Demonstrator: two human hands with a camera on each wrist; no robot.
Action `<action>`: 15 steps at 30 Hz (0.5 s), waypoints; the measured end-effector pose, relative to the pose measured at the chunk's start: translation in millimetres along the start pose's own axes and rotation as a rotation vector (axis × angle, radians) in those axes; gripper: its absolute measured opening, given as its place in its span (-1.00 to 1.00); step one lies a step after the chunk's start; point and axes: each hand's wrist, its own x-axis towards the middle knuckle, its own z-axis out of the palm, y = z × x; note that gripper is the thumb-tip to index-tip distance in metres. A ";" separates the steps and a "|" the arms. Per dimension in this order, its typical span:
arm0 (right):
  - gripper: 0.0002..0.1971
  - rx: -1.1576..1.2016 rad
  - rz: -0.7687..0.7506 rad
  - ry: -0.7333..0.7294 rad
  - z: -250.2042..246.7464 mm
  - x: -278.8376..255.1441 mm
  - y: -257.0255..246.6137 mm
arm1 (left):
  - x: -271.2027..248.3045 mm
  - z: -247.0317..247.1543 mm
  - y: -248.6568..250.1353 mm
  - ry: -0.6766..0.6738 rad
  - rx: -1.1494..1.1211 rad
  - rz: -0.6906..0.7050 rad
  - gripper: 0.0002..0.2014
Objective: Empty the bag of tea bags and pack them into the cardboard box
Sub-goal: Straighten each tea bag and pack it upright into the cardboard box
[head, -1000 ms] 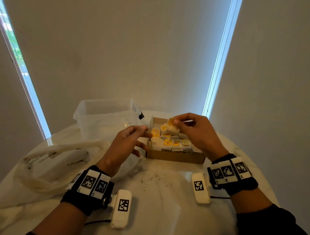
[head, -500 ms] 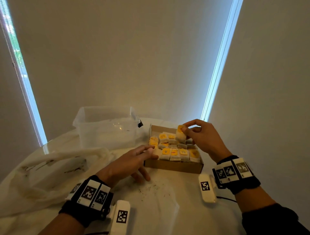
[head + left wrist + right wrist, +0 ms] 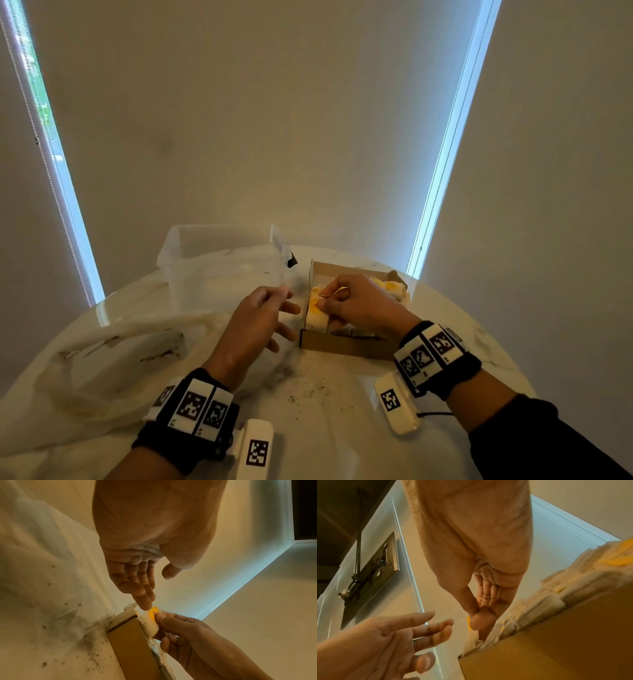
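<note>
The brown cardboard box (image 3: 346, 344) stands on the table, packed with rows of white tea bags (image 3: 390, 286) bearing yellow tags. My right hand (image 3: 321, 303) reaches over the box and pinches one tea bag (image 3: 150, 620) by its yellow tag, at the box's left end. The right wrist view shows thumb and forefinger (image 3: 475, 620) pressed together on it. My left hand (image 3: 286, 308) hovers just left of the box, fingers straight and spread, holding nothing. The limp translucent bag (image 3: 102, 359) lies flat at the left.
A clear plastic tub (image 3: 219, 267) stands behind the left hand, left of the box. Dark tea crumbs (image 3: 308, 394) are scattered on the white round table (image 3: 342, 445) in front of the box. The table's edge curves close behind the box.
My right hand has carried the tea bag from the back right of the box to its left end and lowered it. The left hand has lifted off the table beside the box.
</note>
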 end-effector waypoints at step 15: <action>-0.84 -0.453 -0.028 0.012 8.1 4.8 -12.1 | 1.2 -0.8 -2.1 -0.002 -0.038 -0.048 -0.69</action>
